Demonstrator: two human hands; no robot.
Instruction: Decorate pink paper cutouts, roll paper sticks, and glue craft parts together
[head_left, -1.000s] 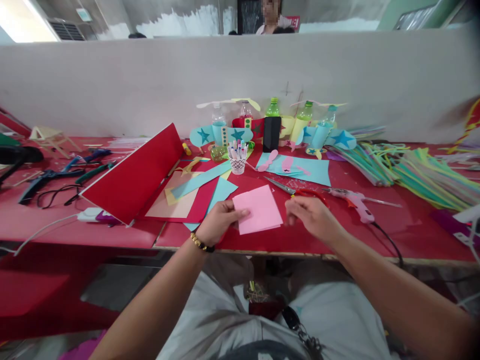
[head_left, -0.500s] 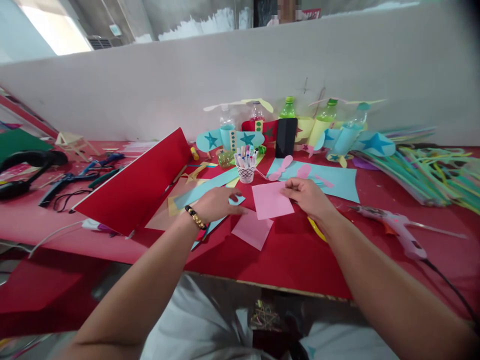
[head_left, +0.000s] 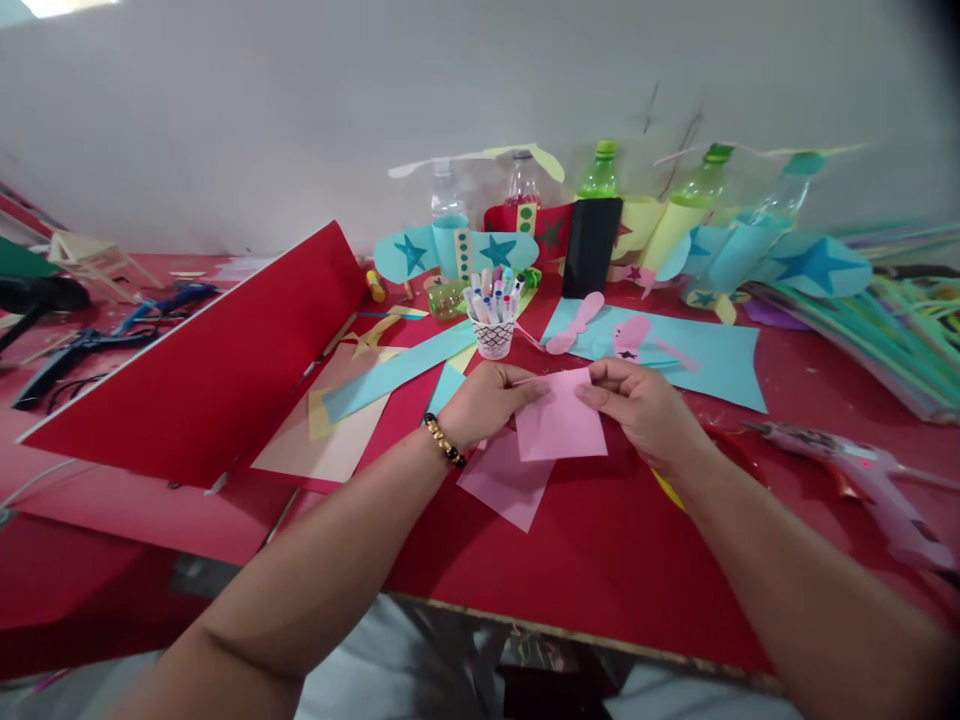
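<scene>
A small square of pink paper [head_left: 562,425] is held up between both hands, slightly above the red table. My left hand [head_left: 484,402], with a beaded bracelet at the wrist, pinches its upper left edge. At the upper right corner, my right hand [head_left: 637,405] grips it between thumb and fingers. Beneath lies a second pink paper piece [head_left: 504,482], partly covered by the held one. Just beyond the hands stands a patterned cup of markers [head_left: 493,335]. Pink propeller-shaped cutouts [head_left: 576,325] rest on a light blue sheet [head_left: 720,360].
Bottle airplanes with paper wings [head_left: 750,250] line the wall, near a black upright block [head_left: 591,248]. A pink glue gun [head_left: 862,465] lies at right, beside bundled coloured strips [head_left: 885,350]. A red board [head_left: 225,370] leans at left. Yellow-handled scissors [head_left: 667,490] lie under my right forearm.
My left hand has moved right and taken hold of the pink paper's left edge, which only my right hand held before. The camera view has tilted down and come closer.
</scene>
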